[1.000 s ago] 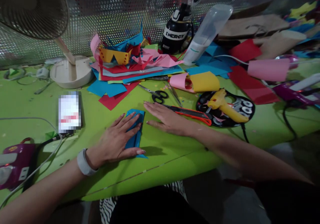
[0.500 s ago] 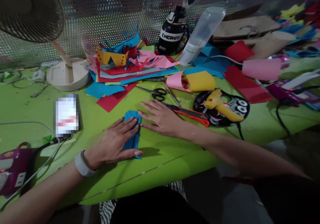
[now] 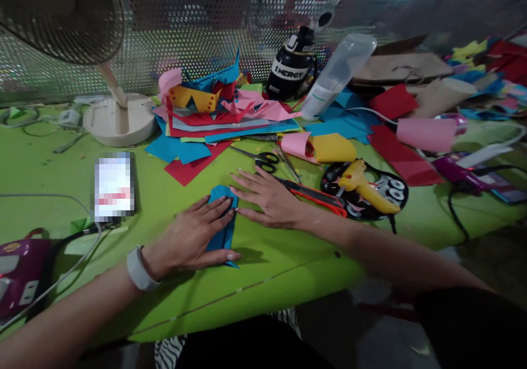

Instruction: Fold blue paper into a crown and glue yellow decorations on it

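Note:
A folded piece of blue paper [image 3: 219, 240] lies on the green table [image 3: 288, 259] in front of me. Pressed flat across it is my left hand [image 3: 195, 230], fingers stretched out, covering much of the paper. My right hand [image 3: 263, 200] rests palm down with spread fingers, its fingertips at the paper's right edge. Just beyond the right hand are black-handled scissors [image 3: 267, 161] and a red and black utility knife [image 3: 317, 197]. Neither hand grips anything.
A yellow glue gun [image 3: 364, 185] lies on a black mat to the right. Behind stand a stack of coloured paper [image 3: 230, 130], a black bottle [image 3: 290, 67] and a clear bottle [image 3: 337, 75]. At left are a phone [image 3: 113, 186], a fan [image 3: 119, 119] and a purple power strip [image 3: 20, 273].
The whole view has shifted slightly as the head moved. Both hands keep nearly the same place on and beside the blue paper.

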`<state>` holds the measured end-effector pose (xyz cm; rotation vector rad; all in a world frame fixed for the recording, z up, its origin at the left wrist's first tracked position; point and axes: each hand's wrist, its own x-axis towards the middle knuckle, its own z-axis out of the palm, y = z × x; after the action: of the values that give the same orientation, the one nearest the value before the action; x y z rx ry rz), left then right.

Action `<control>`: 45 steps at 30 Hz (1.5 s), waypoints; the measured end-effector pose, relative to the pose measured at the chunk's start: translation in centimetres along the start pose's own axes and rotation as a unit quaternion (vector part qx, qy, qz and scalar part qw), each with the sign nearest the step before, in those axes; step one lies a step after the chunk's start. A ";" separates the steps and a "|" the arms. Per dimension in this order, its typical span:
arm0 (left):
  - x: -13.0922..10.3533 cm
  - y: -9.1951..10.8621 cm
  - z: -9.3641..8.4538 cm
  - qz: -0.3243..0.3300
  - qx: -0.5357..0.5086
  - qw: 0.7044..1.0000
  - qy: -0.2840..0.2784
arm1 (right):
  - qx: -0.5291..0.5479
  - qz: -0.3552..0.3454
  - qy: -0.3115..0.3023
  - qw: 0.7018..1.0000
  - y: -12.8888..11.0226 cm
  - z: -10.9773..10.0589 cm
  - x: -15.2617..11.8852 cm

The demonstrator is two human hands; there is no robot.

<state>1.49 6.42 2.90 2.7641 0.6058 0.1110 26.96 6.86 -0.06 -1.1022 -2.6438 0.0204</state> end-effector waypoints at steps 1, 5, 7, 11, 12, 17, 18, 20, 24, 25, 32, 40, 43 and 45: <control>0.0 0.0 0.0 -0.001 -0.002 1.000 -0.001 | 0.002 0.001 -0.008 1.000 0.0 0.0 0.1; 0.0 0.1 0.0 -0.003 -0.009 1.000 -0.004 | -0.015 -0.003 -0.023 1.000 -0.2 -0.2 0.5; 0.0 0.2 0.0 -0.005 -0.010 1.000 -0.004 | -0.025 -0.014 -0.023 0.999 -0.3 -0.2 0.5; 0.0 0.3 0.1 -0.009 -0.018 1.000 0.002 | -0.017 -0.020 -0.025 0.999 -0.2 -0.1 0.4; 0.0 0.3 0.1 -0.010 -0.021 1.000 0.002 | -0.011 -0.017 -0.029 0.999 -0.1 -0.1 0.3; 0.0 0.2 0.1 -0.002 -0.035 0.999 0.013 | 0.005 -0.004 -0.035 0.999 -0.2 0.0 0.8; 0.0 0.2 0.1 0.000 -0.036 0.999 0.018 | 0.003 -0.004 -0.032 0.999 -0.3 0.0 0.9; 0.1 0.2 -0.1 0.003 -0.035 0.999 0.024 | -0.008 -0.006 -0.027 1.000 -0.5 0.1 1.3; 0.1 0.2 -0.2 0.006 -0.031 0.999 0.026 | -0.031 -0.002 -0.026 0.999 -0.8 0.5 2.3; 0.1 0.2 -0.1 0.005 -0.029 0.999 0.024 | -0.035 0.001 -0.026 0.999 -0.8 0.6 2.7; -0.2 -0.6 0.2 0.023 -0.001 1.000 0.014 | 0.004 0.041 -0.002 0.999 -0.5 1.2 4.1; -1.4 -2.8 -0.9 0.007 -0.003 0.983 0.183 | 0.150 0.037 0.044 0.987 0.6 1.1 3.8; -1.7 -2.8 -0.8 -0.038 -0.075 0.958 0.275 | 0.165 0.061 0.039 0.984 1.1 1.3 3.5; -1.8 -2.7 -0.6 -0.057 -0.126 0.941 0.308 | 0.172 0.076 0.031 0.982 1.4 1.4 3.3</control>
<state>-1.26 8.21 2.65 2.4101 0.8285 0.9812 25.35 10.27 -0.74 -1.1566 -2.3757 0.4478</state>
